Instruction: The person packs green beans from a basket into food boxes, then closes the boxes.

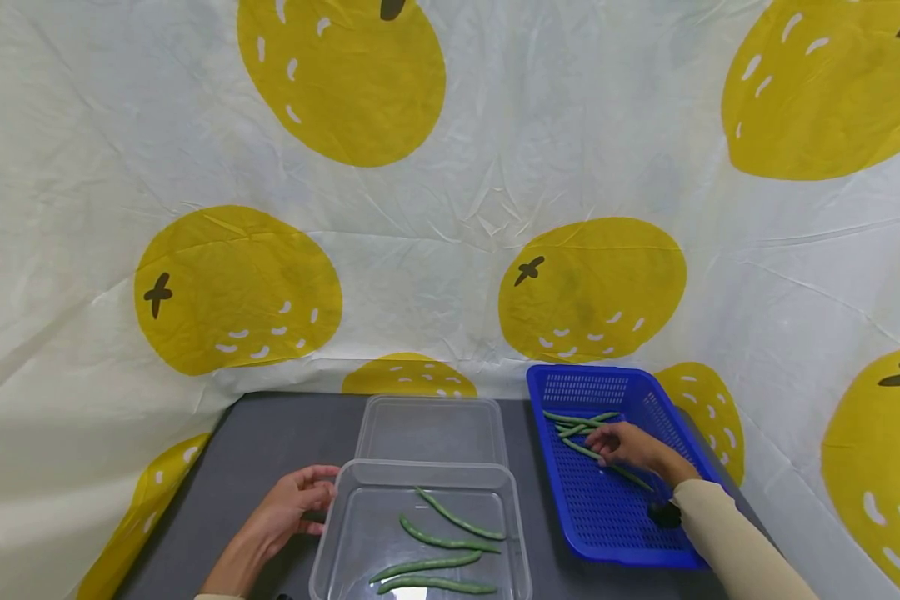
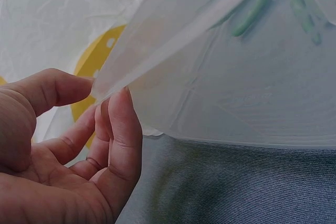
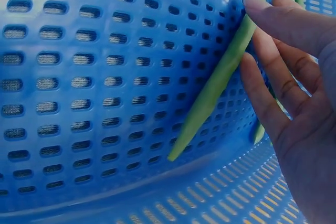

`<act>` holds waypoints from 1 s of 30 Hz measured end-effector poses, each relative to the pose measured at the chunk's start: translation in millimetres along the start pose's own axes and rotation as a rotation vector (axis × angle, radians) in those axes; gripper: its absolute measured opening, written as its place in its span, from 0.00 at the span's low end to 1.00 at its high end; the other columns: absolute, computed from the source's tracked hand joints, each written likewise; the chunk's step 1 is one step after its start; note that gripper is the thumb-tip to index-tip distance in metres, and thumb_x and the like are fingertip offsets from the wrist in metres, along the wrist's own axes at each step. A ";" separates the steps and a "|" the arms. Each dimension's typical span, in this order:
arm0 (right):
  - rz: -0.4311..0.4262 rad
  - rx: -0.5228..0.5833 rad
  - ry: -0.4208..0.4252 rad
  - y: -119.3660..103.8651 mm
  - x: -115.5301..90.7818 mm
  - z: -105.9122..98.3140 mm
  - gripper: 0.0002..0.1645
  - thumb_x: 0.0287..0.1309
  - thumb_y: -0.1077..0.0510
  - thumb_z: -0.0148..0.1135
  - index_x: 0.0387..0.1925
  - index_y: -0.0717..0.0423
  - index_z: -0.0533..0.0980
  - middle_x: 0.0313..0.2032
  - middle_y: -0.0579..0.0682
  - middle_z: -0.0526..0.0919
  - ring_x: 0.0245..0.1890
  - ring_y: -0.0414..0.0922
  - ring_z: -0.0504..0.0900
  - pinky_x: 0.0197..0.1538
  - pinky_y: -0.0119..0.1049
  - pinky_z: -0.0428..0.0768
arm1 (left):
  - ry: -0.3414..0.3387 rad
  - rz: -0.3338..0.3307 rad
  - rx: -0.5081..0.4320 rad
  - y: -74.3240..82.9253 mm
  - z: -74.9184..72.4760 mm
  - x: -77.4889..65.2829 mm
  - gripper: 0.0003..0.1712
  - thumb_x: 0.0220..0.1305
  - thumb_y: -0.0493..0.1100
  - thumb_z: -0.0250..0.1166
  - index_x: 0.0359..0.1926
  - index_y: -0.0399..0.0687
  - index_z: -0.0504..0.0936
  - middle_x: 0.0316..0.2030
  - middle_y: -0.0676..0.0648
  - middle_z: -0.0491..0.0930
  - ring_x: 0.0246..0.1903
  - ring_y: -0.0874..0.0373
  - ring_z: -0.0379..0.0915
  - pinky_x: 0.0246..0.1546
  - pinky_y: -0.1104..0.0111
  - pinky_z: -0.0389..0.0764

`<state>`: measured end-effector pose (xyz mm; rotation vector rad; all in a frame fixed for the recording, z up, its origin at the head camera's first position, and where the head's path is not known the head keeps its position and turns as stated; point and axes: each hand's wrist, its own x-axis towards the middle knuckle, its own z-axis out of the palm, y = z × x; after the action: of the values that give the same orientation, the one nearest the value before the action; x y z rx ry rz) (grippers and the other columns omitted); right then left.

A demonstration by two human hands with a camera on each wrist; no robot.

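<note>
My left hand [image 1: 292,504] holds the rim of a clear plastic container [image 1: 521,546] at its left side. In the left wrist view the thumb [image 2: 68,88] and fingertips meet at the rim's corner. Several green beans [image 1: 450,543] lie spread out on the container's floor. My right hand [image 1: 630,446] reaches into a blue plastic basket [image 1: 581,508] and pinches a green bean [image 3: 215,87] near its middle, thumb on one side and fingers on the other. More green beans [image 1: 576,421] lie in a loose pile at the basket's far left, beside the right fingertips.
A flat clear plastic lid or second container [image 1: 435,425] lies behind the near container. Everything stands on a dark grey tabletop [image 1: 285,433]. A white cloth with yellow fruit prints [image 1: 450,292] hangs behind and along the sides.
</note>
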<state>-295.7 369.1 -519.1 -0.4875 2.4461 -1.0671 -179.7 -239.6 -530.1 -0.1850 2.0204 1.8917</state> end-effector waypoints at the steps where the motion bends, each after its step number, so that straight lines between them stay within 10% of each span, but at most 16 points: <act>1: 0.006 0.001 0.002 0.9 -0.4 0.3 0.19 0.60 0.73 0.64 0.54 0.73 0.77 0.45 0.61 0.82 0.43 0.54 0.81 0.47 0.39 0.83 | -0.002 0.001 0.001 -0.2 0.1 -0.2 0.32 0.66 0.41 0.63 0.69 0.34 0.69 0.42 0.45 0.81 0.38 0.54 0.78 0.32 0.59 0.83; 30: -0.071 -0.197 0.094 -30.9 -13.3 -3.3 0.10 0.64 0.65 0.64 0.46 0.64 0.82 0.38 0.52 0.85 0.36 0.44 0.79 0.38 0.33 0.80 | -0.003 -0.014 0.001 -0.3 -0.8 1.8 0.32 0.65 0.40 0.64 0.68 0.35 0.69 0.40 0.47 0.80 0.37 0.54 0.78 0.32 0.59 0.83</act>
<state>-281.5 357.5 -490.7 -0.6030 2.6506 -0.8986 -181.4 -240.1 -530.9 -0.1956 2.0129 1.8814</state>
